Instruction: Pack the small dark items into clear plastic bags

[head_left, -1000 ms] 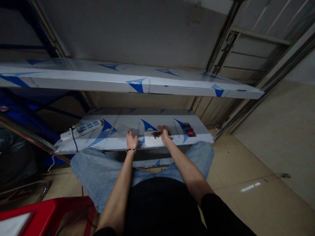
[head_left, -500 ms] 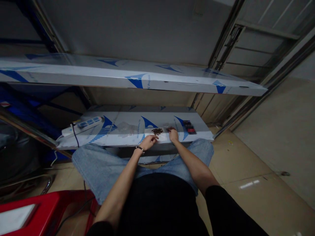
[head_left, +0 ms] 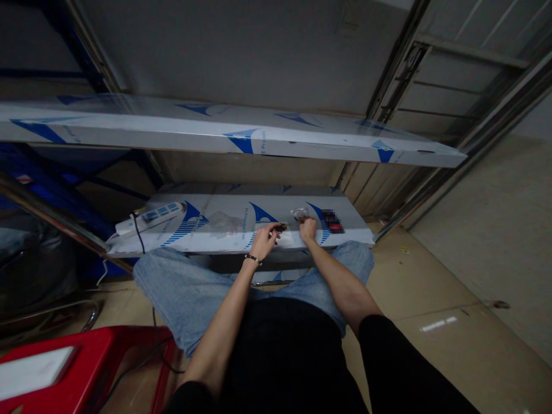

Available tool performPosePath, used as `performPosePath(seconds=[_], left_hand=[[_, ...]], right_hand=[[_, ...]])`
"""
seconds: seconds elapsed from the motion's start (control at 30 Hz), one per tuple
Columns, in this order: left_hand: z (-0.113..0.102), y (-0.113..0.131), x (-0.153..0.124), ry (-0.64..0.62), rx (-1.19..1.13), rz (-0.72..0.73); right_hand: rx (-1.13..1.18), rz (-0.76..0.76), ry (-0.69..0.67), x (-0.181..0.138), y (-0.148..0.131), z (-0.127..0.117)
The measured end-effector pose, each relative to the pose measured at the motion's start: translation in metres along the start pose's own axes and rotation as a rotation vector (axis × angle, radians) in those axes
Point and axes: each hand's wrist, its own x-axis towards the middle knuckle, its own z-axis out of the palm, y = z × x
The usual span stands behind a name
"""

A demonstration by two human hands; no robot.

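Note:
My left hand point(head_left: 264, 241) reaches over a small pile of dark brown pieces point(head_left: 282, 227) on the film-covered shelf point(head_left: 215, 244). Its fingers are bent but apart, with the tips at the pile and covering much of it; nothing shows between them. A whitish sheet point(head_left: 283, 239) lies under the pile. To the right, my right hand point(head_left: 307, 230) is closed on a small clear plastic bag point(head_left: 298, 213), which stands out past the fingertips. I cannot make out what the bag holds. Another crumpled clear bag point(head_left: 226, 223) lies left of the pile.
A white power strip point(head_left: 150, 218) with a dark cable sits at the shelf's left end. A blurred black and red item point(head_left: 333, 222) lies right of my right hand. An upper shelf point(head_left: 194, 135) runs across above. A red stool point(head_left: 99, 351) stands at lower left.
My left hand has moved forward and right, onto the brown pile. My right hand has shifted slightly right, and the clear bag now rises higher above its fingers.

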Motion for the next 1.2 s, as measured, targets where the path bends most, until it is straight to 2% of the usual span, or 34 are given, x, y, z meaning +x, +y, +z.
performPosePath(seconds=[0.13, 0.23, 0.33, 0.4, 0.47, 0.53, 0.57, 0.67, 0.73, 0.8, 0.9, 1.0, 1.07, 1.2], left_hand=[[-0.007, 0.004, -0.002, 0.024, -0.029, -0.009], [-0.013, 0.006, -0.003, 0.100, -0.001, -0.033], [-0.010, 0.012, -0.003, 0.213, -0.049, -0.040], [-0.004, 0.018, -0.002, 0.328, -0.151, -0.068], [0.001, 0.027, 0.000, 0.478, -0.275, -0.130], [0.005, 0.035, 0.001, 0.586, -0.397, -0.184], [0.006, 0.039, 0.001, 0.601, -0.455, -0.199], [0.004, 0.044, -0.005, 0.558, -0.597, -0.224], [-0.002, 0.042, -0.010, 0.545, -0.642, -0.255], [-0.011, 0.037, -0.014, 0.475, -0.631, -0.275], [-0.023, 0.031, -0.017, 0.418, -0.580, -0.264], [-0.029, 0.027, -0.017, 0.428, -0.533, -0.247], [-0.031, 0.025, -0.017, 0.413, -0.511, -0.250], [-0.035, 0.020, -0.020, 0.425, -0.488, -0.264]], right_hand=[[0.004, 0.051, 0.011, -0.004, 0.010, -0.007], [0.018, 0.046, 0.048, -0.001, 0.004, -0.021], [0.184, 0.013, 0.202, 0.002, -0.025, -0.037], [0.425, -0.009, 0.322, -0.004, -0.052, -0.046], [0.726, 0.017, 0.356, -0.020, -0.081, -0.051], [1.029, 0.174, 0.351, -0.045, -0.107, -0.050], [1.142, 0.267, 0.304, -0.060, -0.118, -0.046], [1.319, 0.545, 0.138, -0.102, -0.139, -0.028], [1.290, 0.564, 0.057, -0.119, -0.143, -0.017], [1.230, 0.471, -0.012, -0.125, -0.142, -0.012], [1.162, 0.284, -0.132, -0.120, -0.138, -0.017], [1.084, 0.208, -0.205, -0.113, -0.133, -0.025], [1.005, 0.211, -0.138, -0.112, -0.129, -0.028], [0.807, 0.108, 0.205, -0.115, -0.131, -0.033]])
